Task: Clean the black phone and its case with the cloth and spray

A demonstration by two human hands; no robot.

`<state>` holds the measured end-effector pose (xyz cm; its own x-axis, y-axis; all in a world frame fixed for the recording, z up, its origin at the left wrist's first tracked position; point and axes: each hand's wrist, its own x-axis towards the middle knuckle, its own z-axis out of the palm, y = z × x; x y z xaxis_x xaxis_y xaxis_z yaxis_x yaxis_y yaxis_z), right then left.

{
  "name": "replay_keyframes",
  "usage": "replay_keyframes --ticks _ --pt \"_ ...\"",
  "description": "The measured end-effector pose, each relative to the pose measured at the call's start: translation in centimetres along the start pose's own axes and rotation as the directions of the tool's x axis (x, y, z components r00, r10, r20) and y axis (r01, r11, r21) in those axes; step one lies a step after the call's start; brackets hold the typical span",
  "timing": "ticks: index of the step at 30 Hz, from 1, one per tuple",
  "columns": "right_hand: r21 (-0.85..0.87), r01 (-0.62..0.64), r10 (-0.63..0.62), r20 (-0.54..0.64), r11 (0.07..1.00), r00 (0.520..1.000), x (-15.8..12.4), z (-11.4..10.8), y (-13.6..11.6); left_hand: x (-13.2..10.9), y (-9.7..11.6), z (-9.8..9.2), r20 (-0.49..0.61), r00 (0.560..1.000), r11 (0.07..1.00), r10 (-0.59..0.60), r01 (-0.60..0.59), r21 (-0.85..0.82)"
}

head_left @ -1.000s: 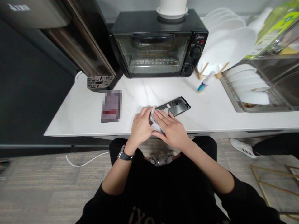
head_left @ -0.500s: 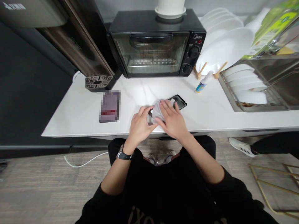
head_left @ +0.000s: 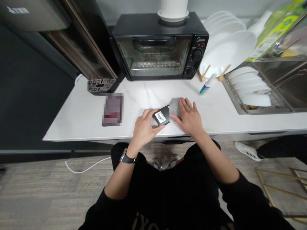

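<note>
A dark phone (head_left: 162, 116) with a white barcode sticker lies on the white counter (head_left: 81, 118), close to its near edge. My left hand (head_left: 143, 127) pinches the phone's near end between thumb and fingers. My right hand (head_left: 189, 115) lies flat, fingers stretched out, pressing a grey cloth (head_left: 175, 106) onto the far part of the phone. The cloth and that hand hide most of the phone. A watch sits on my left wrist.
A black toaster oven (head_left: 158, 48) stands at the back, a drip tray (head_left: 101, 85) and a blurred-out flat object (head_left: 112, 109) to the left. A small spray bottle (head_left: 205, 86), white plates (head_left: 227, 48) and a dish rack (head_left: 254, 92) are at right.
My right hand has slid the cloth along the phone away from me and to the right, uncovering the stickered end. My left hand kept its hold.
</note>
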<state>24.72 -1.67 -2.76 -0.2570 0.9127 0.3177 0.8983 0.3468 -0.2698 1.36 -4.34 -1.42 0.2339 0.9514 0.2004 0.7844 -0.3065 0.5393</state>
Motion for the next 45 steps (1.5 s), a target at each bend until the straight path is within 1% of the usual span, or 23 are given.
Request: replay_keyframes --ticks 2,4,6,7,9,11,14,16,17,19,21,23,25,27,29,33,35,37,39,40,42,44,45 --pt "0.066 0.117 -0.119 0.033 0.991 0.992 0.2 0.6 -2.6 0.0 -0.3 0.0 0.011 1.0 1.0 0.013 -0.013 0.012" --pt "0.131 0.223 -0.234 0.071 0.966 0.97 -0.4 0.9 -5.2 0.0 -0.5 -0.1 0.032 0.999 0.999 0.036 -0.037 0.025" --pt "0.162 0.28 -0.297 0.092 0.946 0.951 -1.7 0.7 -6.7 0.0 -0.6 -0.1 0.037 0.999 0.999 0.035 -0.037 0.03" --pt "0.167 0.299 -0.317 0.097 0.94 0.943 -2.4 0.5 -6.8 0.0 -0.6 -0.1 0.036 0.999 0.999 0.026 -0.027 0.03" --pt "0.155 0.311 -0.329 0.103 0.938 0.939 -3.4 -0.1 -5.6 0.1 -0.3 -0.1 0.02 1.0 1.0 -0.002 0.002 0.028" --pt "0.106 0.244 -0.253 0.084 0.964 0.964 -3.7 -0.6 -3.1 0.1 0.0 -0.1 0.007 1.0 1.0 -0.013 0.013 0.017" --pt "0.014 0.048 -0.048 0.015 0.999 0.999 -2.5 -0.8 0.6 0.1 0.4 0.0 -0.01 1.0 1.0 -0.009 0.009 -0.007" --pt "-0.008 -0.032 0.032 -0.01 0.999 0.999 -1.1 -0.5 1.5 0.1 0.4 0.0 -0.021 1.0 1.0 -0.012 0.012 -0.013" --pt "-0.005 -0.04 0.04 -0.012 0.999 0.999 -0.4 -0.2 1.3 0.1 0.3 0.1 -0.028 0.999 1.0 -0.019 0.019 -0.011" --pt "0.031 0.027 -0.028 0.012 0.999 1.0 0.4 0.4 -0.5 0.1 0.2 0.1 -0.034 0.999 1.0 -0.028 0.028 -0.003" --pt "0.093 0.145 -0.15 0.05 0.985 0.987 0.5 0.8 -3.1 0.1 -0.1 0.0 -0.017 1.0 1.0 -0.013 0.013 0.006" --pt "0.154 0.233 -0.246 0.079 0.96 0.966 -0.4 0.9 -5.5 0.1 -0.3 -0.2 0.012 1.0 1.0 0.016 -0.017 0.018" --pt "0.187 0.276 -0.295 0.083 0.943 0.952 -1.7 0.7 -6.5 0.1 -0.3 -0.3 0.029 0.999 0.999 0.024 -0.024 0.024" --pt "0.189 0.305 -0.326 0.091 0.933 0.941 -2.9 0.1 -5.7 0.1 -0.2 -0.3 0.025 1.0 1.0 0.01 -0.01 0.025" --pt "0.149 0.277 -0.292 0.093 0.949 0.952 -3.4 -0.6 -3.5 0.2 -0.1 -0.2 0.01 1.0 1.0 0.004 -0.004 0.017" --pt "0.027 0.058 -0.059 0.034 0.998 0.998 -2.0 -1.2 1.6 0.2 0.2 0.0 -0.019 1.0 1.0 0.023 -0.023 -0.01" --pt "0.008 -0.021 0.021 0.004 1.0 1.0 -0.7 -0.9 2.2 0.3 0.1 0.0 -0.02 0.999 0.999 0.027 -0.027 -0.018" --pt "0.027 -0.008 0.008 0.0 1.0 1.0 0.1 -0.2 0.8 0.3 -0.1 0.0 -0.014 1.0 1.0 0.025 -0.025 -0.018" --pt "0.08 0.097 -0.1 0.03 0.992 0.995 0.2 0.4 -2.0 0.2 -0.3 -0.1 0.004 1.0 0.999 0.031 -0.031 -0.016" --pt "0.115 0.167 -0.174 0.054 0.979 0.983 -0.1 0.6 -3.6 0.2 -0.5 -0.1 0.017 0.999 0.999 0.038 -0.038 -0.015" --pt "0.165 0.248 -0.263 0.079 0.955 0.962 -1.3 0.7 -6.1 0.2 -0.7 -0.2 0.036 0.998 0.999 0.043 -0.043 -0.01" --pt "0.187 0.286 -0.306 0.086 0.94 0.948 -2.8 0.4 -6.8 0.2 -0.7 -0.3 0.036 0.999 0.999 0.033 -0.033 -0.006" --pt "0.185 0.289 -0.308 0.087 0.939 0.947 -3.5 0.1 -6.4 0.2 -0.6 -0.3 0.03 0.999 1.0 0.024 -0.023 -0.005"
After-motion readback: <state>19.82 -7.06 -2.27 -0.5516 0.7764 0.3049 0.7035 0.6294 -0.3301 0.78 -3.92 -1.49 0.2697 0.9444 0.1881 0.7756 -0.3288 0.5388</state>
